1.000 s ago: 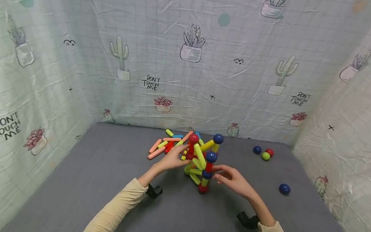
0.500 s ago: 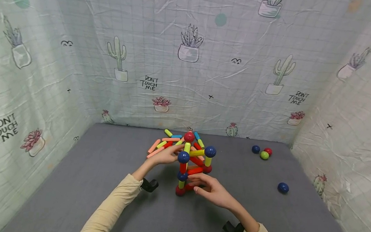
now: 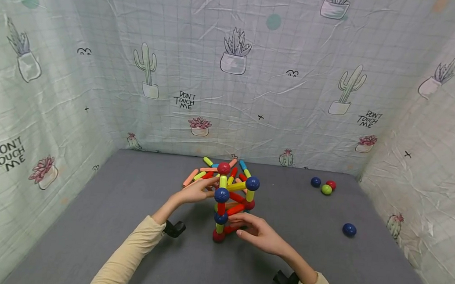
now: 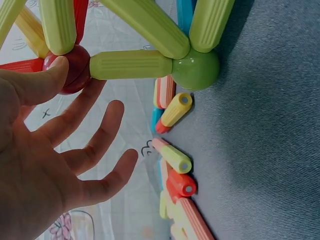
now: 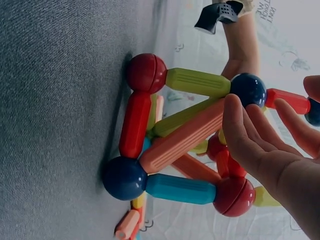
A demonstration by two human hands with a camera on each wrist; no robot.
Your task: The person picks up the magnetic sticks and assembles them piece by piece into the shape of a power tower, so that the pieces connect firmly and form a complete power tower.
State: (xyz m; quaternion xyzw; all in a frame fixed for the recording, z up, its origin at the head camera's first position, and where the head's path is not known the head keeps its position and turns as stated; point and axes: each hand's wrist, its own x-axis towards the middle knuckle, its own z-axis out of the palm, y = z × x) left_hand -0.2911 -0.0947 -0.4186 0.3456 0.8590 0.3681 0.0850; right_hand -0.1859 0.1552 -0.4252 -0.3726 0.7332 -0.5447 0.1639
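Observation:
A tower of coloured magnetic rods and balls [image 3: 235, 210] stands on the grey table between my two hands. My left hand [image 3: 193, 193] reaches its left side; in the left wrist view thumb and index finger pinch a dark red ball [image 4: 80, 70], the other fingers spread apart. A lime rod [image 4: 130, 65] links that ball to a green ball [image 4: 197, 70] low down. My right hand [image 3: 262, 234] is at the front right, fingers nearly straight, fingertips at a blue ball [image 5: 248, 89] in the right wrist view. An orange rod [image 5: 185, 135] slants down to another blue ball [image 5: 125, 177].
Behind the tower lies a pile of loose rods [image 3: 190, 177]. Toward the right back sit a blue ball [image 3: 316, 182], a red ball [image 3: 331, 185] and a green ball [image 3: 326, 190]. A further blue ball [image 3: 349, 230] lies nearer. A patterned cloth [image 3: 262, 96] hangs behind.
The tower has turned and shifted left, showing another side to the front. Both hands have moved left with it, the right one further; in the last half second the motion is small.

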